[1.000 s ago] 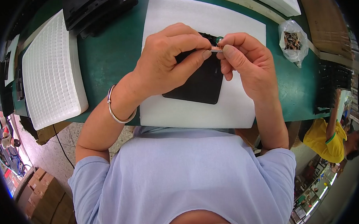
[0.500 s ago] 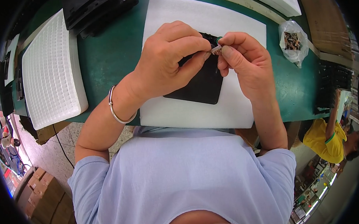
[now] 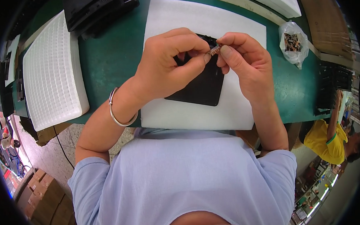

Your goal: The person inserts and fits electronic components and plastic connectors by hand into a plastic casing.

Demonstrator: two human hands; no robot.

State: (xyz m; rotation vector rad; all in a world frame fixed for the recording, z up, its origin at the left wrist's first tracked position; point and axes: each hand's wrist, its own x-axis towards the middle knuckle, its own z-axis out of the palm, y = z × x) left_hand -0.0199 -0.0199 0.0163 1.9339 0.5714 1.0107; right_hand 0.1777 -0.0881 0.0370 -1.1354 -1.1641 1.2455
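Both hands meet over a flat black panel (image 3: pixel 199 87), which lies on a white foam sheet (image 3: pixel 238 112). Between the fingertips is a small, shiny strip-like piece (image 3: pixel 214 50) with copper-coloured marks; its exact kind is too small to tell. My left hand (image 3: pixel 167 62), with a silver bangle at the wrist, pinches the near-left end between thumb and index finger. Thumb and forefinger of my right hand (image 3: pixel 248 61) close on the other end. The hands cover part of the panel's upper edge, where dark uneven parts show.
On the green table (image 3: pixel 106 71), a white ribbed foam pad (image 3: pixel 51 74) stands left and black plastic housings (image 3: pixel 99 11) lie far left. A clear bag of small metallic pieces (image 3: pixel 293 43) sits at right, near black parts (image 3: pixel 333 85). A person in yellow (image 3: pixel 326 140) is beyond.
My left hand has dropped slightly toward me and its fingers have shifted on the small piece. The green bit by my right fingertips no longer shows. My right hand stays nearly in place.
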